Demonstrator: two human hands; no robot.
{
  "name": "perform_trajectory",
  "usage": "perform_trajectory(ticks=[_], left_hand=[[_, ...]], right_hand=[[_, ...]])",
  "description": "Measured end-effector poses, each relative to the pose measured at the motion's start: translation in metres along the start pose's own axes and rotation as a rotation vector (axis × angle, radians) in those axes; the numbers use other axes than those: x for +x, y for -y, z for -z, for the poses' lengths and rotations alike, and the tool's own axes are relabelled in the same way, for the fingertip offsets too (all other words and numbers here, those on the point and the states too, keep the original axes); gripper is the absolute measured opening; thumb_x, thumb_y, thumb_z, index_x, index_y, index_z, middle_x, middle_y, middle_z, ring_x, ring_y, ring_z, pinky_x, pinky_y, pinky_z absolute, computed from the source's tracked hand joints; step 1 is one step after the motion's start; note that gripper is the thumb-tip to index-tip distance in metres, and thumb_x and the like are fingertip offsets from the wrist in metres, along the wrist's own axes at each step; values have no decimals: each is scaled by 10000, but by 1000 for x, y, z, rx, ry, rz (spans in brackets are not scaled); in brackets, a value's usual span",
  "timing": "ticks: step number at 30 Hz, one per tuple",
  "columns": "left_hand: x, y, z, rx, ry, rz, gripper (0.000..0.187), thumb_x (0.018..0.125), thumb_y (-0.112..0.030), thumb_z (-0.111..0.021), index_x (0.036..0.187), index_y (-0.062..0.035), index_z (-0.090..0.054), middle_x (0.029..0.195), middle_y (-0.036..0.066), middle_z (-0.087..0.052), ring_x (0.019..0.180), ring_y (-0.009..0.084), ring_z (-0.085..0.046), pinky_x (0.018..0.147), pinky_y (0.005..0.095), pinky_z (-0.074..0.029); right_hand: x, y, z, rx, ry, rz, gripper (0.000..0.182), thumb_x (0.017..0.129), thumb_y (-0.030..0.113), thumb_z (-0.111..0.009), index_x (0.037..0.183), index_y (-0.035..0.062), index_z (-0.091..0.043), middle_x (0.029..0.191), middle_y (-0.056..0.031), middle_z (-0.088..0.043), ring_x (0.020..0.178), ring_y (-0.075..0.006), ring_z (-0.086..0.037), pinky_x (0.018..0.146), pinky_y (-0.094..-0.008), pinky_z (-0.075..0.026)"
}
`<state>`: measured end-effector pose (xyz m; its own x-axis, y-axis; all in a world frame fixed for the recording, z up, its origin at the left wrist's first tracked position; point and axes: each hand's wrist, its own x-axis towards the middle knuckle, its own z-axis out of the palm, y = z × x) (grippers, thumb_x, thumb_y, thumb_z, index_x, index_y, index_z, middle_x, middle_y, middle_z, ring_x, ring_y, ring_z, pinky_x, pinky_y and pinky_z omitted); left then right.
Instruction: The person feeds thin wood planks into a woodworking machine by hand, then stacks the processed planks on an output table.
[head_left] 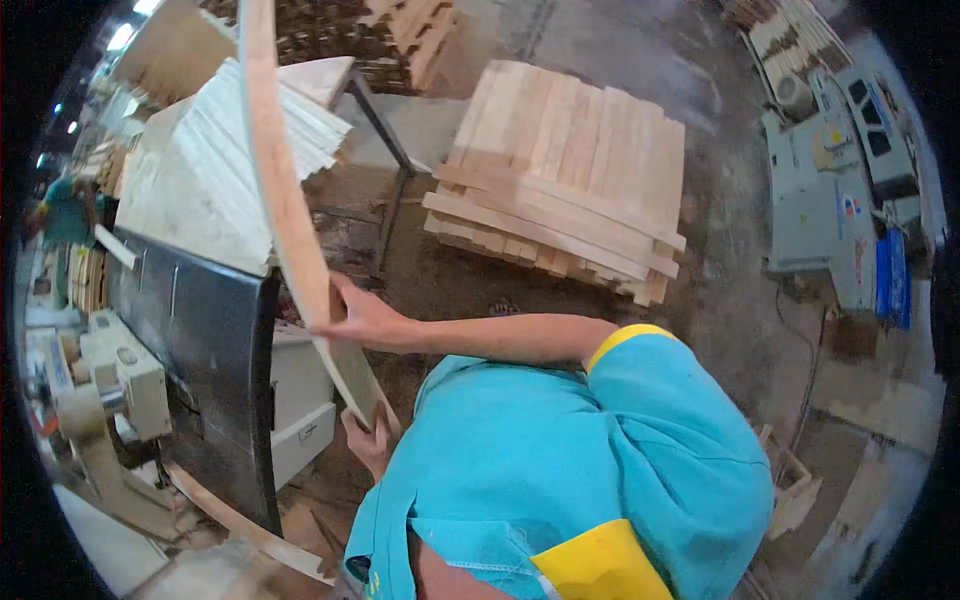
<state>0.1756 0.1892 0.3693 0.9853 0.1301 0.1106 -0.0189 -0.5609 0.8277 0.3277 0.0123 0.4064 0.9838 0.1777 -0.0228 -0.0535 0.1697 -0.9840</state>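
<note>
A long wooden board [275, 160] stands raised at a slant across my left side, its top end running out of the upper edge of the view. My right hand [360, 315] grips it around the middle, thumb on one side and fingers partly hidden behind it. Lower down, my left hand [372, 440] is closed around the board near its bottom end, close to my turquoise shirt. Just beyond the board is a black machine [215, 350] with a pale table top, where several whitish strips [220, 150] lie side by side.
A stack of planks [570, 140] stands on the floor ahead. At the right is a grey machine [825, 200] with a blue part. A machine head with a motor [125, 375] sits at the left, near a loose wood strip [245, 525]. Another person [70, 215] is at far left.
</note>
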Motion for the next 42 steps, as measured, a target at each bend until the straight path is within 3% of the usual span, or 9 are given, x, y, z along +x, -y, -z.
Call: perform_trajectory(ticks=[7, 13, 15, 17, 20, 22, 25, 37, 42], left_hand=[[57, -65, -68, 44, 373, -62, 268, 886, -161, -618, 1049, 14, -498, 813, 159, -570, 745, 181, -523, 682, 324, -462], [75, -54, -117, -318, 750, 88, 421, 906, -176, -590, 1275, -41, -437, 1131, 159, -611, 976, 221, -609, 833, 347, -495], [73, -34, -118, -173, 821, 154, 499, 899, -201, -599, 1329, -44, -399, 1182, 198, -592, 1039, 280, -608, 884, 382, -482], [67, 14, -118, 16, 910, 100, 453, 898, -255, -598, 1258, -11, -471, 1153, 200, -609, 1049, 304, -606, 881, 394, -478], [47, 83, -109, 224, 1085, 144, 411, 913, -327, -556, 1149, 10, -565, 1095, 184, -638, 1048, 315, -599, 880, 395, -468], [26, 141, -108, -34, 1175, 486, 426, 927, -344, -526, 1146, 19, -574, 1102, 188, -635, 1067, 320, -585, 896, 387, -456], [2, 196, -95, -61, 1111, 326, 422, 951, -297, -502, 1234, 14, -537, 1184, 128, -606, 1110, 239, -551, 958, 356, -419], [35, 56, -109, -87, 508, 349, 450, 951, -286, -512, 1304, -8, -480, 1222, 101, -577, 1090, 204, -546, 944, 340, -421], [-25, 13, -85, -159, 695, 583, 481, 945, -299, -523, 1333, -24, -453, 1220, 100, -573, 1065, 199, -557, 916, 334, -432]], right_hand=[[0, -5, 89, 108, -590, -151, 637, 798, 233, -689, 1257, -48, -350, 1150, -200, -544, 1089, -263, -544, 948, -344, -431], [-20, -32, 218, -215, -943, -162, 523, 737, 202, -716, 1127, -36, -462, 950, -148, -584, 908, -233, -580, 807, -367, -481], [-62, -5, 249, 77, -922, -254, 364, 745, 205, -728, 969, 7, -520, 877, -94, -568, 817, -177, -547, 688, -359, -485], [-91, -22, 289, -659, -1050, -397, 512, 736, 385, -737, 986, -15, -538, 858, -119, -588, 816, -230, -564, 742, -379, -464], [-134, -13, 299, -651, -891, -555, 638, 771, 415, -699, 1172, -42, -507, 1061, -187, -593, 992, -269, -564, 857, -382, -438], [-161, -76, 326, -682, -857, -442, 587, 807, 360, -673, 1203, -37, -500, 1107, -174, -580, 1033, -258, -545, 886, -396, -426], [-159, -87, 329, -712, -725, -694, 494, 804, 292, -674, 1124, -59, -539, 1067, -209, -569, 1010, -293, -537, 876, -430, -425], [-56, -116, 460, -540, -313, -541, 649, 727, 238, -693, 1265, -37, -454, 1147, -283, -574, 1108, -397, -548, 932, -455, -428], [-30, -195, 536, -1146, -158, -593, 897, 777, 396, -696, 1428, -16, -237, 1391, -254, -391, 1275, -384, -397, 1055, -446, -327]])
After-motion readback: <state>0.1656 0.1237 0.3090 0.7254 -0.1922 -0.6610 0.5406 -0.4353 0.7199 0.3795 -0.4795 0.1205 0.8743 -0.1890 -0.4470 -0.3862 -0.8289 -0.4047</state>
